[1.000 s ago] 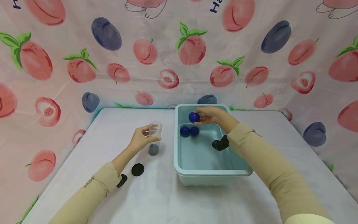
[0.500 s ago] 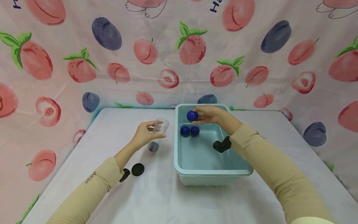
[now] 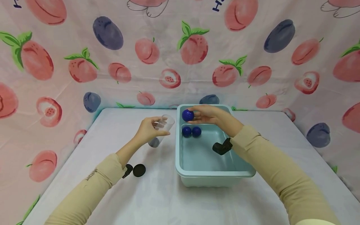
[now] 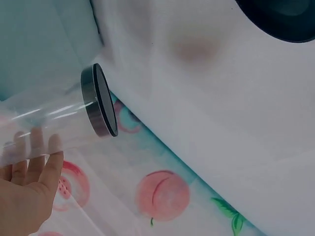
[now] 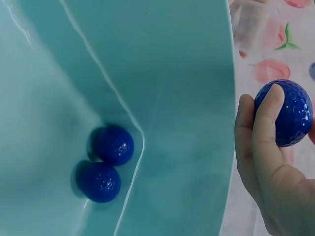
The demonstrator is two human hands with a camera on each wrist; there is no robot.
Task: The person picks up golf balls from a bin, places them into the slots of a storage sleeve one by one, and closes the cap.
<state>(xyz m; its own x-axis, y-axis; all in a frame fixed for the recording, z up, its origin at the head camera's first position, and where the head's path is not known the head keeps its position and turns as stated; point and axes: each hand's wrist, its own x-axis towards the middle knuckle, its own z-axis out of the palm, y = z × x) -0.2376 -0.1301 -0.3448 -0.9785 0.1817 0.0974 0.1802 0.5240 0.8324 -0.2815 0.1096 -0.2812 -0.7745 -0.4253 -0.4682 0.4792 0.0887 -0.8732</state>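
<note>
A clear plastic tube [image 3: 164,124] with a dark base is gripped in my left hand [image 3: 149,131], tilted so its open mouth leans toward the bin. In the left wrist view the black base [image 4: 100,101] shows at the tube's end. My right hand [image 3: 206,115] pinches a blue dimpled golf ball [image 3: 187,115] above the far left corner of the pale blue bin [image 3: 216,173]. Two more blue golf balls [image 5: 106,164] lie side by side on the bin floor. The right wrist view shows fingers [image 5: 268,128] curled around the held ball.
Inside the bin, next to the right sleeve, is a black object [image 3: 222,147], partly covered. A black round lid [image 3: 139,170] lies on the white table [image 3: 157,203], beside another dark object [image 3: 127,171] half hidden by the left cuff. A fruit-print cloth [image 3: 168,47] hangs behind.
My left hand has tilted the tube and lifted it toward the right. The right hand has carried the golf ball slightly left, closer to the tube.
</note>
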